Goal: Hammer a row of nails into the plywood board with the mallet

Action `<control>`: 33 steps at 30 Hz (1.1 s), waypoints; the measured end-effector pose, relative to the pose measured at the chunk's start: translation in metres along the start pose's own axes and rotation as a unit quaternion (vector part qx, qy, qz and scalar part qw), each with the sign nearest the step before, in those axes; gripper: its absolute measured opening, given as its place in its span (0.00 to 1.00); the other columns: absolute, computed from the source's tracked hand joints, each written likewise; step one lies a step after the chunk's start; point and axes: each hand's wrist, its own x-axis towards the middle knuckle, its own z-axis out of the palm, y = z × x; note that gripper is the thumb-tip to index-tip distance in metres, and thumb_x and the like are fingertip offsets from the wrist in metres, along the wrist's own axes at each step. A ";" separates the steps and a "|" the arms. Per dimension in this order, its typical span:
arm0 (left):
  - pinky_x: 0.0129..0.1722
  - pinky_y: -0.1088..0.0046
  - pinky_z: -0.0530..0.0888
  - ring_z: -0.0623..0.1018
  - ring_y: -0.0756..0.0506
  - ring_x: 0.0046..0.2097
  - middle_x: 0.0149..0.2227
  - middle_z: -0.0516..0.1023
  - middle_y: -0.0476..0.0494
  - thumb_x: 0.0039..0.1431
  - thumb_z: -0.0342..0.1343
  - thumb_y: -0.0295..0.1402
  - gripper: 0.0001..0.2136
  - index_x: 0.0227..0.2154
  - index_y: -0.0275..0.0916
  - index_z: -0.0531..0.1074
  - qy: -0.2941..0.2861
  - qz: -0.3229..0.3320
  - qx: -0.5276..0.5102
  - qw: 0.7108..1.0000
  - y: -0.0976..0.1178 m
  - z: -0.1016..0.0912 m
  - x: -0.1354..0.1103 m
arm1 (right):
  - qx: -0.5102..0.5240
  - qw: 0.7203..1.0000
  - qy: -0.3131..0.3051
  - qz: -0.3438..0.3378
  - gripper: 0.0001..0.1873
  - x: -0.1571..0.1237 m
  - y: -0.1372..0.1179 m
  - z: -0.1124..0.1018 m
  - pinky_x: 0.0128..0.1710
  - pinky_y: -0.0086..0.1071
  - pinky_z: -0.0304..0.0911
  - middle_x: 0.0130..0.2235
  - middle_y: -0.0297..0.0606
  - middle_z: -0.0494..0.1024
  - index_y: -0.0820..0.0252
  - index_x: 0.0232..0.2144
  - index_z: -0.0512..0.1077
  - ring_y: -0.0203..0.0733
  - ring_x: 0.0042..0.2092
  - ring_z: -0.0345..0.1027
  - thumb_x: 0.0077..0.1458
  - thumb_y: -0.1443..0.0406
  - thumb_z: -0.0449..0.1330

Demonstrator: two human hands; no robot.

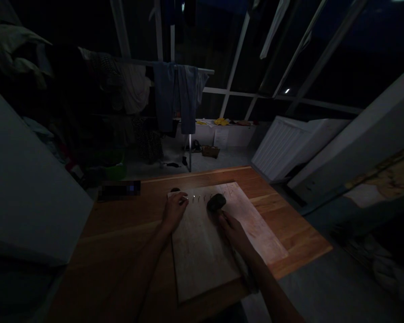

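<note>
At the far left, clothes (178,96) are seen hung on a rack beyond a wooden table (121,237). A pale board (202,255) is laid flat on the table, toward its right side. The left hand (173,211) is rested on the board's far left corner, with its fingers curled toward a small bright glint at the left end of a row of nails (202,198). Whether a nail is pinched there cannot be told in the dim light. The nails are set along the board's far edge, between the two hands. Just right of the row, the dark head of a hammer (216,202) is held low over the board, near the nails. Its handle is clenched in the right hand (234,231), which is placed over the board's middle. Further right, past the table, a white radiator (279,143) is seen.
</note>
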 end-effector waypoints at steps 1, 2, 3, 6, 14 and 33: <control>0.49 0.64 0.77 0.82 0.43 0.43 0.36 0.83 0.45 0.57 0.62 0.25 0.09 0.41 0.40 0.80 0.002 -0.004 -0.005 1.000 0.000 0.000 0.000 | -0.004 1.000 -0.010 -0.006 0.31 0.002 -0.003 0.001 0.35 0.36 0.69 0.33 0.40 0.82 0.63 0.50 0.77 0.49 0.36 0.75 0.65 0.44 0.51; 0.49 0.65 0.77 0.82 0.43 0.42 0.35 0.83 0.45 0.57 0.62 0.25 0.09 0.41 0.40 0.80 0.002 -0.007 -0.010 1.000 -0.001 0.000 0.001 | -0.006 1.000 -0.021 -0.016 0.30 0.003 -0.006 0.003 0.37 0.36 0.69 0.34 0.41 0.82 0.63 0.49 0.77 0.50 0.38 0.76 0.65 0.45 0.51; 0.49 0.65 0.77 0.82 0.43 0.42 0.35 0.83 0.45 0.57 0.62 0.25 0.09 0.40 0.40 0.80 0.002 -0.007 -0.012 1.000 -0.001 0.000 0.001 | -0.006 0.999 -0.029 -0.028 0.29 0.005 -0.010 0.006 0.38 0.36 0.69 0.36 0.41 0.82 0.63 0.48 0.77 0.50 0.39 0.76 0.65 0.46 0.51; 0.49 0.65 0.77 0.82 0.43 0.42 0.35 0.83 0.45 0.57 0.62 0.26 0.08 0.40 0.40 0.79 0.003 -0.005 -0.014 1.000 -0.001 0.000 0.001 | -0.005 0.997 -0.038 -0.063 0.26 0.012 -0.026 0.017 0.38 0.35 0.68 0.37 0.42 0.83 0.62 0.49 0.75 0.49 0.39 0.76 0.66 0.49 0.50; 0.48 0.65 0.78 0.84 0.42 0.43 0.38 0.85 0.43 0.55 0.61 0.27 0.15 0.47 0.39 0.79 -0.003 -0.022 -0.016 1.000 -0.003 -0.004 0.004 | 0.013 0.994 -0.045 -0.097 0.18 0.037 -0.062 0.053 0.37 0.33 0.65 0.37 0.42 0.82 0.58 0.49 0.74 0.46 0.38 0.76 0.66 0.55 0.53; 0.60 0.52 0.74 0.75 0.37 0.57 0.57 0.72 0.36 0.62 0.56 0.36 0.15 0.51 0.41 0.75 -0.019 0.076 0.089 0.993 0.014 -0.034 -0.072 | 0.106 0.990 0.050 0.077 0.34 -0.022 0.028 -0.047 0.27 0.36 0.71 0.26 0.37 0.79 0.57 0.36 0.73 0.45 0.26 0.75 0.57 0.34 0.51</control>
